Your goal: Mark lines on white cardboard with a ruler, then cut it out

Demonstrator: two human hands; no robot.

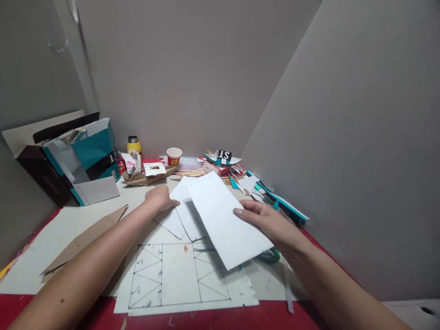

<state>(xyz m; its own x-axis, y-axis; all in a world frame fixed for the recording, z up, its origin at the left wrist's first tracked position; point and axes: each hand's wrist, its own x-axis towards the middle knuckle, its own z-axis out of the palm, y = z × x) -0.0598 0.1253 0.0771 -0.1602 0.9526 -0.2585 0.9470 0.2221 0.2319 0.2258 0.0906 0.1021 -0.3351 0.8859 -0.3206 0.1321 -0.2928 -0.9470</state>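
Observation:
My right hand (259, 217) grips a white rectangular card (228, 220) along its right edge, the thumb lying on its upper face. The card is tilted and raised over the table. My left hand (159, 199) is closed, its thumb on the edge of another white card piece (190, 213); its other fingers are mostly hidden. A further dark-edged white piece (171, 223) lies below that hand. Nearer to me, a paper sheet with a ruled truss drawing (180, 279) lies flat, partly covered by the raised card. Beside it, green scissor handles (270, 255) show under my right wrist.
A folded brown cardboard piece (87, 236) lies left. Behind stand a box of teal card (92, 149), a yellow bottle (134, 145) and a red paper cup (174, 156). Card scraps (247, 183) crowd the back right. Grey walls (172, 82) enclose the table.

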